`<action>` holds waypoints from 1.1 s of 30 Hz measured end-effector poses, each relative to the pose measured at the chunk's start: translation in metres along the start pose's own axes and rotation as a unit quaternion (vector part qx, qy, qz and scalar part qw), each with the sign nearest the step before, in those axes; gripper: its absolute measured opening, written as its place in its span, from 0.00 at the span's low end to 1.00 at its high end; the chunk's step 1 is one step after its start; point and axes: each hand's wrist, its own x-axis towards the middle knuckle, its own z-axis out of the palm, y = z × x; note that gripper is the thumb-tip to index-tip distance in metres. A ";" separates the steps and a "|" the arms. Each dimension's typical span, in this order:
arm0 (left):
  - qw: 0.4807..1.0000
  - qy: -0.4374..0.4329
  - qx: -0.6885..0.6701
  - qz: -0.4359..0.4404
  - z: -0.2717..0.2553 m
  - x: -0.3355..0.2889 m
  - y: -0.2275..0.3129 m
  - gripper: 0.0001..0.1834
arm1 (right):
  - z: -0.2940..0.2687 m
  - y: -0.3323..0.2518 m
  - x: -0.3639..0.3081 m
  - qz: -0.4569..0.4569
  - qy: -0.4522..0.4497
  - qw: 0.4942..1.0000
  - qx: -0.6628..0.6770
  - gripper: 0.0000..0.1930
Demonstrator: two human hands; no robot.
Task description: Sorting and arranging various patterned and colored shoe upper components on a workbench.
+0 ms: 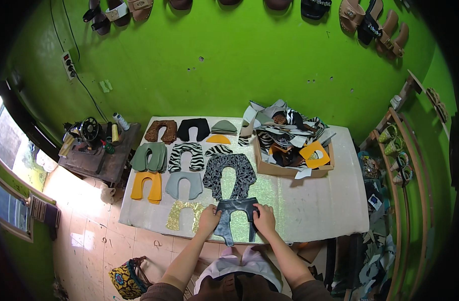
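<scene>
Dark grey denim-like material made up the U-shaped shoe upper piece (235, 216) that lay at the near edge of the table (319, 205), its two legs pointing toward the person. In the head view, the left hand (209, 218) rested on the piece's left side with fingers curled down onto it, pinching its edge, and the right hand (264, 217) pressed on its right side in the same way; both hands gripped the piece between them. Just beyond it lay a larger grey upper with a black cracked pattern (229, 174). To the left of the hands sat a gold glitter piece (183, 213), touching the left hand's side. Farther left were a yellow piece (146, 186) and a plain light grey piece (184, 184), with a zebra-striped piece (186, 156) behind. A cardboard box (289, 168) heaped with mixed cut scraps stood at the table's far right part. A sewing machine (89, 131) stood on a small side table to the left.
</scene>
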 end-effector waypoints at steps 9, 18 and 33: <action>0.999 0.020 0.029 0.023 0.001 0.001 0.009 0.14 | 0.000 0.002 0.000 -0.016 0.026 1.000 0.000 0.13; 0.970 0.117 0.114 0.180 0.021 -0.017 0.013 0.21 | 0.016 -0.001 -0.002 -0.110 0.029 0.988 -0.108 0.22; 0.914 0.038 0.267 0.304 0.043 -0.016 -0.005 0.26 | 0.036 0.002 -0.007 -0.151 0.016 0.974 -0.170 0.22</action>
